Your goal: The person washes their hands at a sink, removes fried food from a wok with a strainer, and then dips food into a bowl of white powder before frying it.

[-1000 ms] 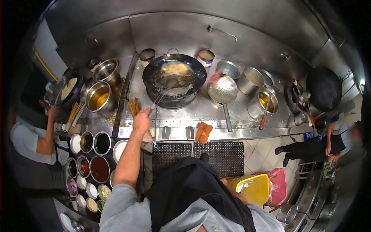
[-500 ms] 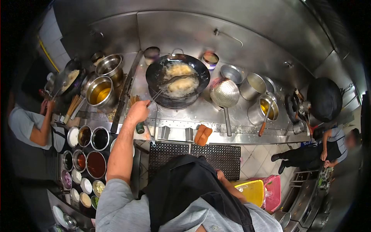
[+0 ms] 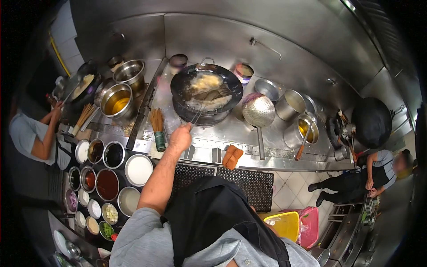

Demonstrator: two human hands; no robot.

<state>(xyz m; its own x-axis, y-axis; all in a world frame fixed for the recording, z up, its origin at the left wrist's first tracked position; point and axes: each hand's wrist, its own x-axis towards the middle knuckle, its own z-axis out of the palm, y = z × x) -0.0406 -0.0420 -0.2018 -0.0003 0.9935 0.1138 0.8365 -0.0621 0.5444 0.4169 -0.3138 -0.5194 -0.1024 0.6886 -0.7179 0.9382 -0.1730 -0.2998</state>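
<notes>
My left hand (image 3: 181,138) is closed around the thin metal handle of a long-handled skimmer (image 3: 195,116). Its dark, flat head lies in the black wok (image 3: 178,86), where its exact shape is partly lost in bubbling oil. A golden fried piece (image 3: 207,82) floats toward the far side of the wok. Pale, foamy food (image 3: 209,103) sits nearer, around the skimmer head. Beside my left hand a bamboo wok brush (image 3: 157,127) with a green-bound grip lies on the counter. The apron hides my right hand.
A perforated ladle (image 3: 258,110) rests on the steel counter right of the wok, near an oil pot (image 3: 304,129) and a folded brown cloth (image 3: 232,157). Sauce pots (image 3: 108,184) stand at left. One co-worker (image 3: 33,133) handles a pan at left; another person (image 3: 378,171) stands at right.
My left hand has moved right and back toward me, and the skimmer's handle now points more straight at me. The wok brush has come into fuller view. My right hand has slipped from sight.
</notes>
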